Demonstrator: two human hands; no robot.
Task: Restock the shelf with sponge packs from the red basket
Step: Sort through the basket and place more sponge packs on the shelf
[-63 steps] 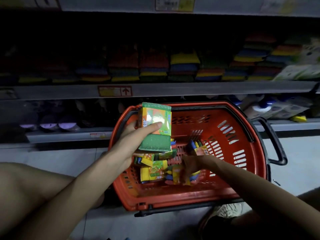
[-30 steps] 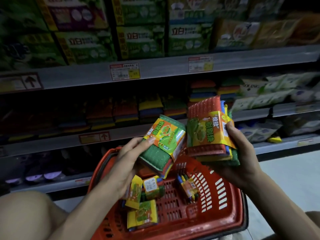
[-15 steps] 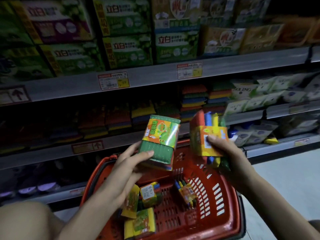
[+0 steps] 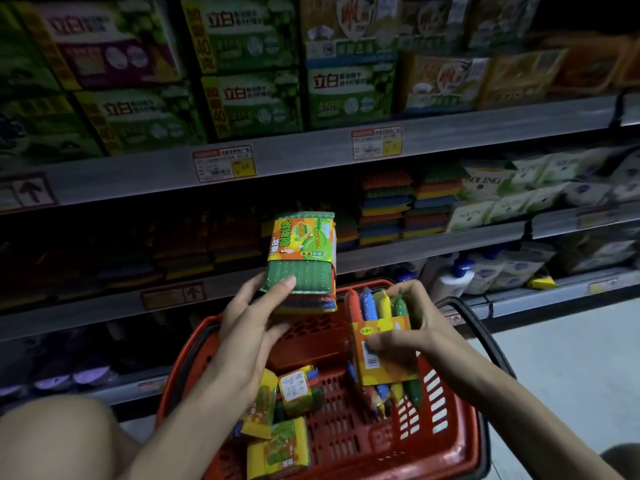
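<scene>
My left hand (image 4: 250, 318) grips a sponge pack (image 4: 300, 252) with a green top and an orange-green label, raised in front of the middle shelf (image 4: 433, 242). My right hand (image 4: 412, 336) holds a second sponge pack (image 4: 381, 344) on edge above the red basket (image 4: 429, 441), its red, blue, yellow and green sponges showing. Several more sponge packs (image 4: 277, 424) lie in the basket's left half. Stacked sponge packs (image 4: 405, 206) fill the middle shelf behind my hands.
Green detergent boxes (image 4: 249, 71) line the top shelf above price tags (image 4: 375, 142). White pouches (image 4: 512, 192) sit to the right of the sponges. Bottles (image 4: 453, 277) stand on the bottom shelf. My bare knee (image 4: 52, 441) is at lower left; grey floor (image 4: 571, 355) lies to the right.
Both hands lifted packs out of the basket and my view tilted up to the shelves. In the last half second the right pack dropped slightly lower over the basket.
</scene>
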